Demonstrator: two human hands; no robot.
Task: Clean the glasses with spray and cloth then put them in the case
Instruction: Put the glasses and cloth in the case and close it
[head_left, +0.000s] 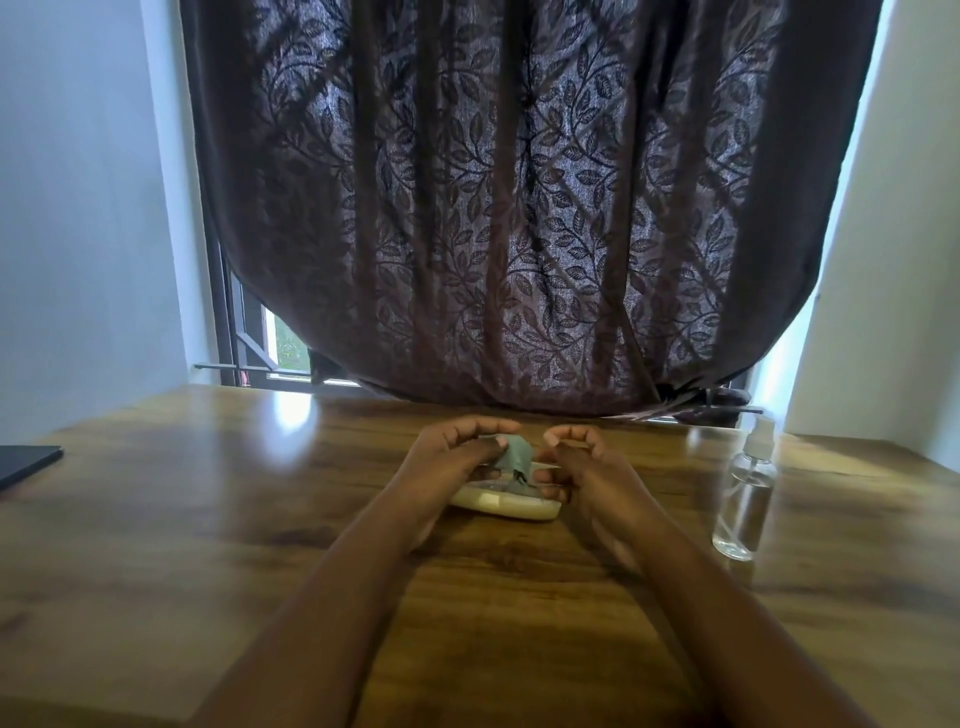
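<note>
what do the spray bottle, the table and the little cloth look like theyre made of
Spray bottle: clear, glossy plastic by the look, possibly glass; the table shows through it.
Table: wood or wood-look laminate, with visible grain and a shiny finish that mirrors the window light.
Cloth: soft, matte grey-green fabric, crumpled in the left hand; probably microfibre, though the weave is too small to tell.

- A dark brown curtain with a leaf pattern fills the upper middle of the frame.
- A window frame shows at the curtain's lower left, with greenery beyond it.
- Pale walls stand on both sides.
- A glossy wooden surface spans the lower half.
- A flat dark object lies at the left edge.
</note>
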